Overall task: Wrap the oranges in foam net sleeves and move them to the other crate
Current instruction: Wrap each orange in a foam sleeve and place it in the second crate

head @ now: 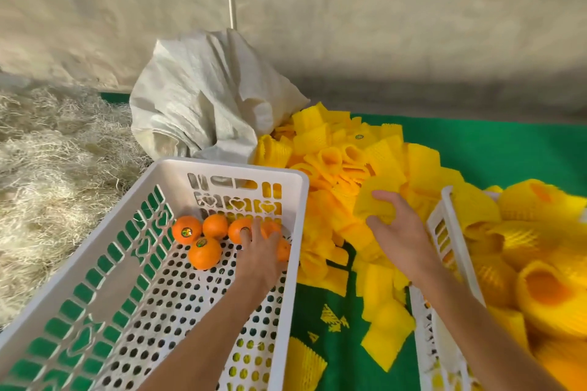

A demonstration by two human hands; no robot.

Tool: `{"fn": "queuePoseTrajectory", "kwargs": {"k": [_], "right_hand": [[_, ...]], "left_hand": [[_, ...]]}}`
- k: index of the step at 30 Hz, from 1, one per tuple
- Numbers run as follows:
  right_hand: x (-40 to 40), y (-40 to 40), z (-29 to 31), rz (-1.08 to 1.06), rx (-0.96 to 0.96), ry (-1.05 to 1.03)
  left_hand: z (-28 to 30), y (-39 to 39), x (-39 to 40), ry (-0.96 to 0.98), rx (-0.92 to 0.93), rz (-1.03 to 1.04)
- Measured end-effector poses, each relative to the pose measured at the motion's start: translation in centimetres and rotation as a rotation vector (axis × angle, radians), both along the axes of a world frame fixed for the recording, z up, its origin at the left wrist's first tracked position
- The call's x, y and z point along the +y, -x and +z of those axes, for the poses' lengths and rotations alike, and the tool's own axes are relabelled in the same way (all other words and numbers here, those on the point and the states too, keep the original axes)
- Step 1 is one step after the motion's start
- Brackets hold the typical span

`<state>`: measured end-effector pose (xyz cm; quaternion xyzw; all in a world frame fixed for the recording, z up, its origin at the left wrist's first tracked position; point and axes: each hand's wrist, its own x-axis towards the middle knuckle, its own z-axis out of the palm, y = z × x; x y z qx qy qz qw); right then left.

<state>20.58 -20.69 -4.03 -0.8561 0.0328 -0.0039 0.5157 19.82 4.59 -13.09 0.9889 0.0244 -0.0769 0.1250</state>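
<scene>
A pale fabric wall closes off the far side, and below it a green mat covers the surface where we work. To the left, beyond the mat, lies a spread of dry straw-like fibre, and a crumpled white woven sack slumps against the wall.

Nearest us on the left stands a white perforated crate. At its far end sit the bare oranges, clustered together, some of them showing small round stickers. Our left hand reaches down among them, its fingers spread over the rightmost fruit; we cannot tell whether the grip has closed on an orange or only touches it, since the hand covers the fruit beneath.

Between the two crates a loose heap of yellow foam net sleeves spills across the mat from the sack toward us. Our right hand is over this heap, its thumb and fingers pinching one folded sleeve at its near edge, the grip closed on it.

At the right edge is the second white crate, only partly in view, filled with wrapped oranges in yellow netting, piled above its rim.
</scene>
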Motion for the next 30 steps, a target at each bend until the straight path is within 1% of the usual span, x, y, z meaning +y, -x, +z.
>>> {"fn": "queuePoseTrajectory", "kwargs": {"k": [1,3,4,6,7,8,10,11,12,13,15,16,17,18,20,22,24,26,28,30], "right_hand": [[-0.3,0.7,0.0,0.003,0.002,-0.03],[-0.4,1.9,0.2,-0.024,-0.007,-0.1],[-0.5,2.5,0.3,-0.043,-0.018,-0.148],[-0.4,3.4,0.2,-0.048,-0.041,-0.182],[-0.4,3.8,0.2,-0.045,-0.053,-0.172],[-0.4,4.0,0.1,-0.046,-0.066,-0.154],[-0.6,4.0,-0.2,-0.058,-0.095,-0.063],[-0.5,4.0,-0.3,-0.065,-0.116,0.018],[-0.5,3.9,-0.3,-0.07,-0.142,0.096],[-0.3,3.9,-0.3,-0.064,-0.157,0.14],[-0.2,3.9,-0.8,-0.038,-0.139,0.146],[-0.3,4.1,-1.0,-0.036,-0.125,0.146],[-0.5,4.2,-1.1,-0.04,-0.13,0.164],[-0.7,4.3,-1.1,-0.042,-0.154,0.202],[-1.1,4.4,-1.1,-0.026,-0.212,0.3],[-1.1,4.5,-1.0,0.003,-0.266,0.313],[-0.9,4.6,-1.1,0.065,-0.268,0.196],[-0.6,4.7,-1.1,0.142,-0.208,0.045],[-0.4,4.6,-0.9,0.195,-0.169,-0.031],[-0.3,4.7,-0.6,0.221,-0.166,-0.126]], "left_hand": [[0.7,-0.1,0.2,0.092,-0.035,0.033],[2.9,0.0,0.4,0.333,-0.131,0.124],[4.2,0.0,0.4,0.405,-0.194,0.155],[7.0,0.4,-0.1,0.392,-0.347,0.154],[8.4,0.8,-0.4,0.38,-0.432,0.145],[9.7,1.1,-0.9,0.408,-0.518,0.147],[12.1,2.1,-2.5,0.572,-0.651,0.162],[13.2,2.8,-3.5,0.692,-0.666,0.154],[13.9,3.4,-4.9,0.837,-0.646,0.109],[14.1,3.9,-6.3,1.0,-0.575,0.042],[13.6,5.0,-8.7,1.266,-0.315,-0.053],[13.0,5.4,-9.5,1.341,-0.171,-0.07],[12.3,5.8,-9.8,1.372,-0.054,-0.076],[11.6,5.9,-9.9,1.371,0.019,-0.077],[10.5,6.0,-9.7,1.365,0.117,-0.082],[10.1,5.8,-9.7,1.446,0.203,-0.076],[10.0,5.8,-9.7,1.532,0.233,-0.047],[10.2,5.8,-9.7,1.578,0.192,0.007],[10.4,5.8,-9.6,1.587,0.08,0.06],[10.5,5.8,-9.5,1.54,-0.056,0.111]]}}
